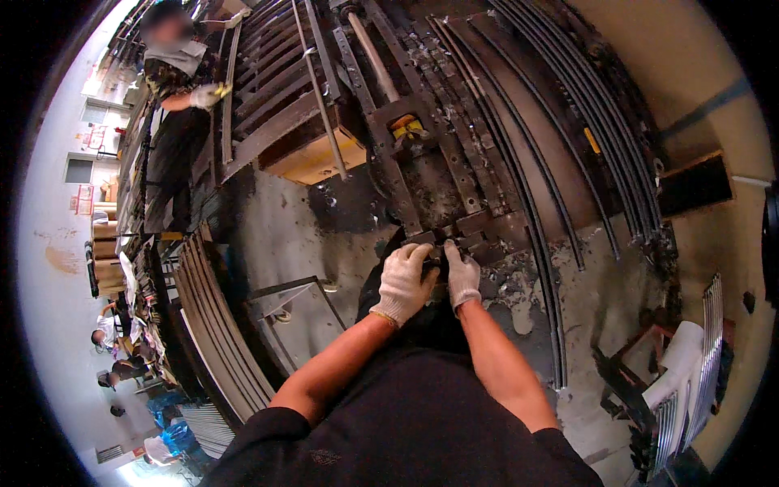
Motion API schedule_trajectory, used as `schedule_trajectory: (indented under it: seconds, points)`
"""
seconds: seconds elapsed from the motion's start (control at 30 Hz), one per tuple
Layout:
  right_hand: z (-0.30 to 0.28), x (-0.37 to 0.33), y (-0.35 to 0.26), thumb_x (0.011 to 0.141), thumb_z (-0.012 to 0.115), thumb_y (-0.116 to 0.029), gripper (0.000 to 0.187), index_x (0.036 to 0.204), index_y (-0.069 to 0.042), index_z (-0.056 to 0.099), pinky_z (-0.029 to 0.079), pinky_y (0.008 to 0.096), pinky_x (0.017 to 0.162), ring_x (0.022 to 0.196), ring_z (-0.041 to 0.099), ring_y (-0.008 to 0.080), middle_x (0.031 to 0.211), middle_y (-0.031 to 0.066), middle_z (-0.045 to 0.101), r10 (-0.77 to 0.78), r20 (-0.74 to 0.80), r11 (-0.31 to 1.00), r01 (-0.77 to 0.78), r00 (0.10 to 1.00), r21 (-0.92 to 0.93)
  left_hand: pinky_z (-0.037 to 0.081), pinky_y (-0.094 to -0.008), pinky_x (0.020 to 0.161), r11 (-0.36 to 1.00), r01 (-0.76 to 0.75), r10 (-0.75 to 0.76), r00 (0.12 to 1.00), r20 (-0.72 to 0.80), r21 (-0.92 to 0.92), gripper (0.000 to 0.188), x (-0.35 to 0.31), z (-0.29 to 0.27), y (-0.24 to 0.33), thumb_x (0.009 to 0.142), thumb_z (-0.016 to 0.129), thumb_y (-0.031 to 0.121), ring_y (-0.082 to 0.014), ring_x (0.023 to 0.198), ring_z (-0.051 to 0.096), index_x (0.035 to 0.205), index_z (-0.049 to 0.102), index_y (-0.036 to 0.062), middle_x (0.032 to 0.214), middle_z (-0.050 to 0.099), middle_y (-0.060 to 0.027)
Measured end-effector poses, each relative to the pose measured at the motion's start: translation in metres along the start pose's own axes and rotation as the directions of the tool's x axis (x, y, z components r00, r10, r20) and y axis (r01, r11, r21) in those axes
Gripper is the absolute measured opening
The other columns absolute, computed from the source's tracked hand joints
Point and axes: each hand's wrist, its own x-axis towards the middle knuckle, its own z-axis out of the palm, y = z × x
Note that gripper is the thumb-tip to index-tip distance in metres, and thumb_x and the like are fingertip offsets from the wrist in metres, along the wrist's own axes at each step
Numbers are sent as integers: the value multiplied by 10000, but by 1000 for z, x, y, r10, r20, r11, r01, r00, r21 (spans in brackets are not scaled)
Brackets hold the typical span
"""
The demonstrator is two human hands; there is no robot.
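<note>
My left hand (pixel 403 282), in a white knit glove, is at the near end of a long, dark metal machine bed (pixel 471 199). Its fingers are curled and pressed together around a dark part I cannot make out. Close to its right, my right hand (pixel 462 277), gloved the same way, has its fingers bent at the same end of the bed. What it grips is hidden by the glove. Dark metal blocks (pixel 479 223) lie just beyond my right hand. Farther along the bed is a square opening with a yellow part (pixel 407 127) in it.
Long dark rods (pixel 560 105) run along the right side, some reaching past the bed. At the far left a co-worker (pixel 174 97) in gloves stands by a slatted metal rack (pixel 276 81). Long bars (pixel 219 308) lie at left; silvery profiles (pixel 704 357) lean at lower right.
</note>
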Motion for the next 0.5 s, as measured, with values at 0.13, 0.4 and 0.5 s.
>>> schedule_trajectory:
  seconds: [0.13, 0.4, 0.5]
  points:
    - [-1, -14, -11, 897, 844, -702, 738, 1066, 13, 778, 425, 589, 763, 819, 624, 310, 890, 124, 698, -152, 0, 988, 152, 988, -16, 539, -522, 1062, 998, 38, -38, 999, 0, 42, 551, -1, -2, 1, 884, 860, 178, -431, 1239, 655, 1389, 666, 75, 1325, 699, -181]
    - [-7, -1, -5, 938, 768, -742, 769, 988, 26, 770, 393, 587, 734, 772, 623, 308, 858, 130, 704, -138, -21, 985, 135, 990, -109, 521, -531, 1075, 999, -9, 4, 995, 99, 43, 633, 12, -7, -6, 851, 886, 215, -427, 1249, 644, 1431, 654, 114, 1342, 684, -166]
    - [-9, -5, -6, 962, 751, -724, 758, 1010, 33, 765, 427, 591, 756, 817, 643, 277, 912, 160, 719, -105, -10, 983, 102, 994, -150, 521, -538, 1065, 998, -50, 47, 994, 99, 24, 641, 15, -12, -9, 838, 895, 231, -416, 1220, 659, 1420, 656, 109, 1344, 680, -150]
